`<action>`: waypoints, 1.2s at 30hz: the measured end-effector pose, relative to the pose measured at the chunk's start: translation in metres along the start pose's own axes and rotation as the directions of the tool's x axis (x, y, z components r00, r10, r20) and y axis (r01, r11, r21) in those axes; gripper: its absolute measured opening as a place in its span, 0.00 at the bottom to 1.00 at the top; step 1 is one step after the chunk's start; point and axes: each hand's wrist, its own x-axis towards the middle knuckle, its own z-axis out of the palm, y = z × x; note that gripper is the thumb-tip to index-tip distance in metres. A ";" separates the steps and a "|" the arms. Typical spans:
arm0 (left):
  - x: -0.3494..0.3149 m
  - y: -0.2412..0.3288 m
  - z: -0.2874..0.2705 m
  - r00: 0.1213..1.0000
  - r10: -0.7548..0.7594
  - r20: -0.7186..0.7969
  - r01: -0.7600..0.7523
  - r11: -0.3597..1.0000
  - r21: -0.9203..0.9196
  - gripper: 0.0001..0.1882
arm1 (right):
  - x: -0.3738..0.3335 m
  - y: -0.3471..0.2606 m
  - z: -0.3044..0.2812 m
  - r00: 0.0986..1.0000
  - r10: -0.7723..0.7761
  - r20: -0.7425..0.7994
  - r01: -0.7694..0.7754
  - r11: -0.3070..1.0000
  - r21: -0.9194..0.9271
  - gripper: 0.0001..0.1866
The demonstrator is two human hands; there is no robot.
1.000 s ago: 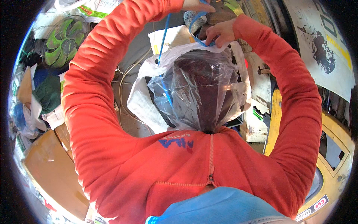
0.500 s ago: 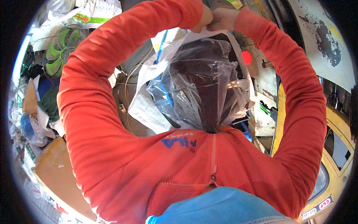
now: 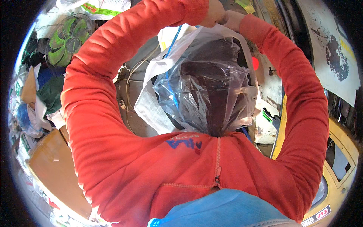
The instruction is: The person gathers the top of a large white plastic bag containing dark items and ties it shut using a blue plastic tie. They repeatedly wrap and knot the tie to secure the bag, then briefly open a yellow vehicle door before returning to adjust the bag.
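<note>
Hands [image 3: 214, 14] together at white sack [image 3: 153, 69]'s far edge, narrow floor [image 3: 140, 125] strip leftward

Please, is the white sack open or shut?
Open: the white sack has its visible rim spread around the clear plastic film.

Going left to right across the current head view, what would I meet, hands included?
Green-bladed fan → blue cord → left hand → right hand → red round spot → white panel with dark patches.
</note>
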 end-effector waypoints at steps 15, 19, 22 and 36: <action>0.014 -0.018 0.024 0.997 0.079 -0.004 -0.077 0.984 0.158 0.13 | -0.001 0.016 -0.015 0.933 -0.022 0.359 -0.113 0.929 0.351 0.21; 0.016 -0.022 0.029 0.983 0.181 0.013 -0.179 0.959 0.219 0.12 | 0.003 0.034 -0.003 0.958 -0.112 0.263 0.090 0.991 0.095 0.20; 0.013 -0.022 0.026 0.990 0.136 0.032 -0.140 0.953 0.269 0.11 | -0.002 0.048 0.003 0.895 -0.367 0.252 0.218 0.855 0.471 0.19; 0.014 -0.022 0.023 0.997 0.073 0.013 -0.074 0.994 0.083 0.13 | -0.003 0.021 0.008 0.980 0.088 0.177 -0.172 0.820 0.545 0.13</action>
